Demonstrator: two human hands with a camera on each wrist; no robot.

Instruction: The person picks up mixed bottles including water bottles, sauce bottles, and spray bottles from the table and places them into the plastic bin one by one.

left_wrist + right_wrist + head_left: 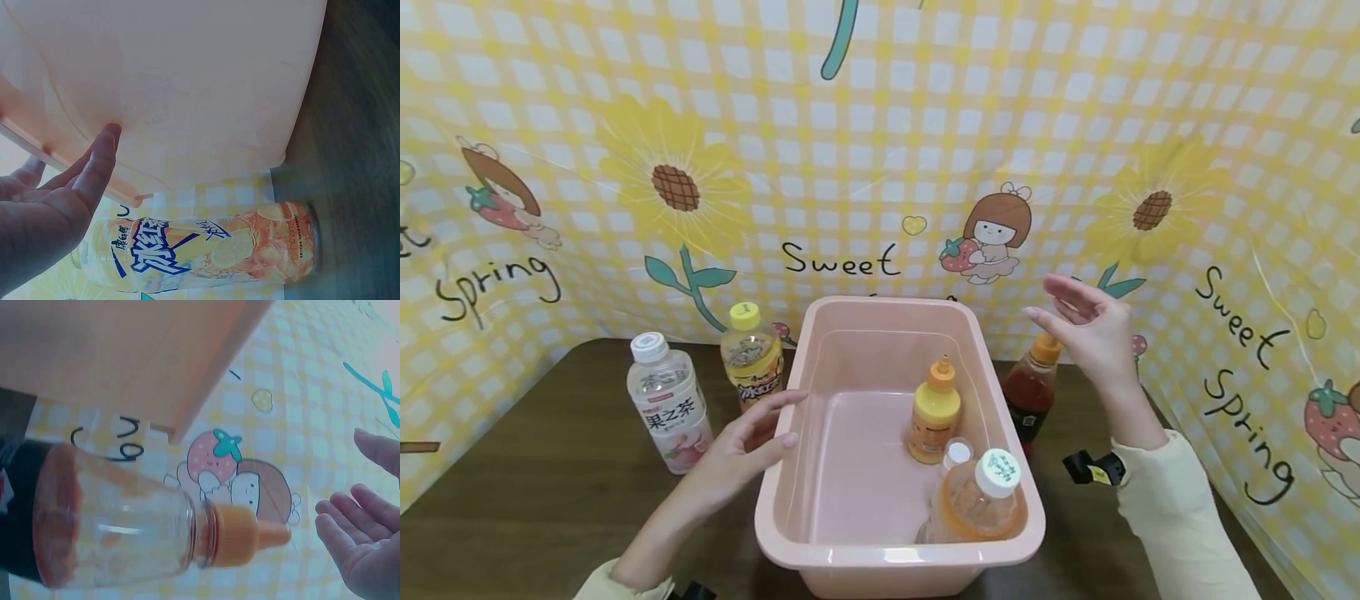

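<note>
Head view. The left hand (741, 454) holds the left rim of a pink bin (880, 557) on the tabletop (512, 467), index finger and thumb above, remaining fingers largely concealed. The right hand (1096, 337), parted between thumb and fingers and gripping nothing, hovers above a red sauce bottle (1032, 387) right of the bin; it obscures the nozzle. Inside the bin, a white-capped bottle (970, 508) partly masks a smaller container (957, 452) near a yellow bottle (936, 412). To the left stand a peach drink bottle (673, 417) and an iced tea bottle (752, 362), its base hidden.

Left wrist view. A fingertip meets the bin's outer wall; the frame truncates hand and bin.

Right wrist view. A gap separates nozzle and fingers; the sauce bottle's base is cut off.
</note>
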